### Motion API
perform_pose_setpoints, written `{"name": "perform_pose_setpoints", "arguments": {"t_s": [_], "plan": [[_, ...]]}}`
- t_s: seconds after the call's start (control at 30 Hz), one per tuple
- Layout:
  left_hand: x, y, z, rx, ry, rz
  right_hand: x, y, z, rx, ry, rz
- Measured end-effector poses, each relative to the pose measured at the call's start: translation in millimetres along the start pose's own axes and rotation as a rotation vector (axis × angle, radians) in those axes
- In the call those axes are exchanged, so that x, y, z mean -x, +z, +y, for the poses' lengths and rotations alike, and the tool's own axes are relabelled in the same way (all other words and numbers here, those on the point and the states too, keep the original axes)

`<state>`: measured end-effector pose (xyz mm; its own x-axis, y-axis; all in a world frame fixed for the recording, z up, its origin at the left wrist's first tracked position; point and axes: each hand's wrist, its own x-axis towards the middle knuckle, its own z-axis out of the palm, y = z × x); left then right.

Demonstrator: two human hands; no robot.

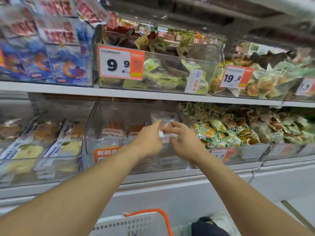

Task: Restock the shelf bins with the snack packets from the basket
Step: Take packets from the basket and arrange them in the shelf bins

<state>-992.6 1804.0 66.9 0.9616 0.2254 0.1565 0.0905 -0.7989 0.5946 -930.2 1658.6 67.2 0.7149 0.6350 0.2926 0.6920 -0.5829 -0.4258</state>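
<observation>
A clear, glossy snack packet (165,124) with a white label strip is held up in front of the middle clear plastic bin (136,160) on the lower shelf (221,169), just above that bin's front wall. Both bare forearms are stretched forward and upward from the lower corners of the view. The left hand (148,142) is seen from its back, with its fingers (157,124) drawn together to a point against the packet's left edge, apparently pinching it. The right hand (183,139) is curled at the packet's right side, its fingers bent round the lower right edge; blur leaves the exact grip soft. Inside the same bin, flat transparent packs showing brown contents are stacked low, and an orange tag (106,155) is fixed to its front wall. The bin to the left is filled with flat packs of pale round pastries (32,152), and the bin to the right with small crinkled green-and-orange wrapped sweets (230,128). On the upper shelf (119,92), a clear bin bearing a 9.9 price card (119,63) is filled with crumpled green and brown wrappers, beside blue pouches (51,62) at the left end. At the bottom edge, a white perforated basket (129,223) with an orange handle (163,218) is partly visible between the arms.
</observation>
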Motion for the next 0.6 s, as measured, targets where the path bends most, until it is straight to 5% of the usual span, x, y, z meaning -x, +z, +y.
{"name": "perform_pose_setpoints", "arguments": {"t_s": [0.2, 0.3, 0.43, 0.6], "plan": [[-27, 17, -5, -0.269, -0.019, -0.425, -9, -10, 3, 0.162, 0.084, -0.442], [-30, 20, -1, -0.202, -0.136, -0.547, -7, -17, -4, 0.328, 0.111, -0.605], [-33, 16, -3, -0.009, -0.222, -0.691, -4, -14, 1, 0.406, 0.08, -0.614], [-33, 20, -8, -0.421, -0.124, -0.583, 2, -4, 20, 0.435, 0.038, -0.445]]}}
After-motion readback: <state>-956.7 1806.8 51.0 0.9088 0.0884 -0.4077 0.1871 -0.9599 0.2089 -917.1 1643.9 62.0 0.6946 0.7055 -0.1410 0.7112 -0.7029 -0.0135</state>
